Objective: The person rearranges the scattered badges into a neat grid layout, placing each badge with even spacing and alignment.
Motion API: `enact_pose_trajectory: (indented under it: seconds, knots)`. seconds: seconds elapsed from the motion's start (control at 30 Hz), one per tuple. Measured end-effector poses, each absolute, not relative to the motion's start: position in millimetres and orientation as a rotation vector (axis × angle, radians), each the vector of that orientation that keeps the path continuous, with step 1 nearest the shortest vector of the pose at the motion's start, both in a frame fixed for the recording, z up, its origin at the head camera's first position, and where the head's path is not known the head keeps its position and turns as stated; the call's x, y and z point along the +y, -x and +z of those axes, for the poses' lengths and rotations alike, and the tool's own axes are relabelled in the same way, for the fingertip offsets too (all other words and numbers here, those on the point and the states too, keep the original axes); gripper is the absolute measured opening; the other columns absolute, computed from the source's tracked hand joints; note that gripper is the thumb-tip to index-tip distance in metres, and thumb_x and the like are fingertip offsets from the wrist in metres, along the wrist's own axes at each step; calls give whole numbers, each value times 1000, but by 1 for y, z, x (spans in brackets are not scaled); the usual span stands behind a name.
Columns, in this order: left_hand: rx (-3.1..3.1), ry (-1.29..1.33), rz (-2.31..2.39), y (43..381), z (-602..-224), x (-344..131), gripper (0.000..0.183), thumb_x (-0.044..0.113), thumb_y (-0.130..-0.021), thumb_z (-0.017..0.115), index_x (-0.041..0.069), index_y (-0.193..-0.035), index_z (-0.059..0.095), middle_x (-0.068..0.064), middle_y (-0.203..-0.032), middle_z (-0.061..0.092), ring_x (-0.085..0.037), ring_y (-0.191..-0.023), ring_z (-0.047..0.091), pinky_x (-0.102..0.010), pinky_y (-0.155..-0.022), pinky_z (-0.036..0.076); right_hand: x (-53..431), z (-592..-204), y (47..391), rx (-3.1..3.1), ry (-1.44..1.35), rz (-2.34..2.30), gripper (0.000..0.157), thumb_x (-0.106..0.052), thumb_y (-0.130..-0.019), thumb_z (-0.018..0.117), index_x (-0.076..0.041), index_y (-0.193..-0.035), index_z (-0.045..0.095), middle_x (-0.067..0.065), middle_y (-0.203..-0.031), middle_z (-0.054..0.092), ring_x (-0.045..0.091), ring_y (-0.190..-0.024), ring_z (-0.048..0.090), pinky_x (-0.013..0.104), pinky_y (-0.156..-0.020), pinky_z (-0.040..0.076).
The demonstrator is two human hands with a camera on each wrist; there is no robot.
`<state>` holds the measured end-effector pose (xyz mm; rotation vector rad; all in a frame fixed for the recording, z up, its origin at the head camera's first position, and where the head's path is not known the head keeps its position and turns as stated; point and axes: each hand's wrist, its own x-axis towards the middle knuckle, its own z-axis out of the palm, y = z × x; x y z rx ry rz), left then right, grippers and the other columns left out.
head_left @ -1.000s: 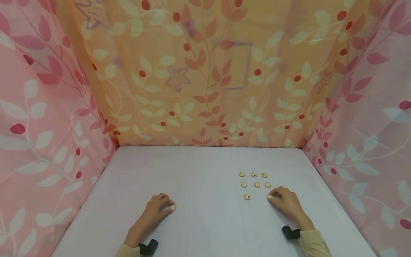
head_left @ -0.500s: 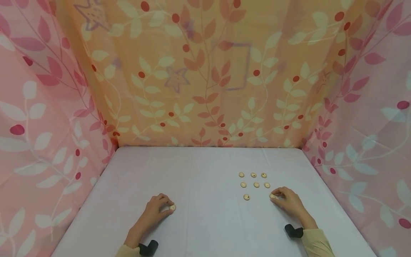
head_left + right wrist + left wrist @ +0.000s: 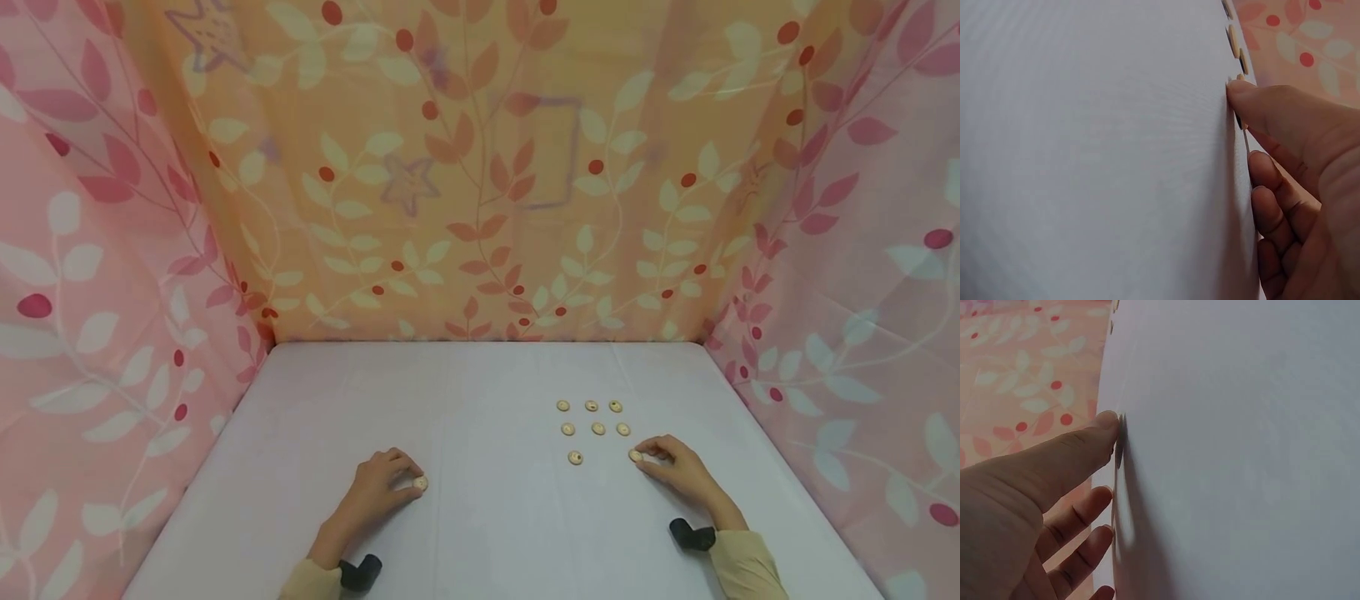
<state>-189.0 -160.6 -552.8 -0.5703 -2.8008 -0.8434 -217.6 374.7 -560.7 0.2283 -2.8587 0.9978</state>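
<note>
My left hand (image 3: 384, 485) pinches a small round tan wooden disc (image 3: 421, 483) between thumb and fingertips, low over the white table at centre left. In the left wrist view the thumb (image 3: 1079, 450) hides most of that disc. To the right, my right hand (image 3: 681, 472) has its thumb and fingertips on another wooden disc (image 3: 636, 456). That disc lies at the right end of the nearest row, level with a single disc (image 3: 575, 457) to its left. Behind them sit two rows of like discs, one of them the middle disc (image 3: 598, 428).
A white cloth covers the table (image 3: 480, 383). Patterned orange fabric (image 3: 480, 250) hangs along its back edge, with pink fabric (image 3: 75, 350) on both sides. Each wrist carries a black camera mount (image 3: 692, 535).
My left hand has shifted a little to the right with its disc. My right hand slid its disc slightly right, and its fingers now cover less of it.
</note>
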Motion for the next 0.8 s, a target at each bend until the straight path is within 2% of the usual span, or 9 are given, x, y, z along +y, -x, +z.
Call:
enact_pose_trajectory:
  seconds: [0.17, 0.57, 0.8]
  knots:
    - [-2808, 587, -895, 194, -555, -146, 20, 38, -74, 75, 28, -89, 66, 17, -94, 57, -10, -91, 49, -43, -78, 35, 375, -561, 218, -2832, -266, 1024, 27, -31, -78, 75, -16, -98, 66, -3, -93, 60, 5, -83, 50, 25, -73, 42]
    - [-2795, 729, -1063, 201, -553, -109, 23, 39, -78, 72, 25, -95, 66, 12, -97, 60, -13, -93, 49, -44, -80, 33, 375, -565, 221, -2831, -295, 1032, 27, -29, -77, 75, -17, -100, 67, -5, -92, 60, 3, -84, 50, 25, -75, 42]
    - [-2777, 786, -1103, 204, -544, -89, 18, 34, -82, 69, 23, -95, 66, 9, -99, 60, -16, -94, 50, -44, -80, 32, 374, -563, 219, -2847, -272, 1032, 27, -30, -77, 75, -18, -101, 67, -4, -94, 60, 6, -85, 50, 27, -76, 41]
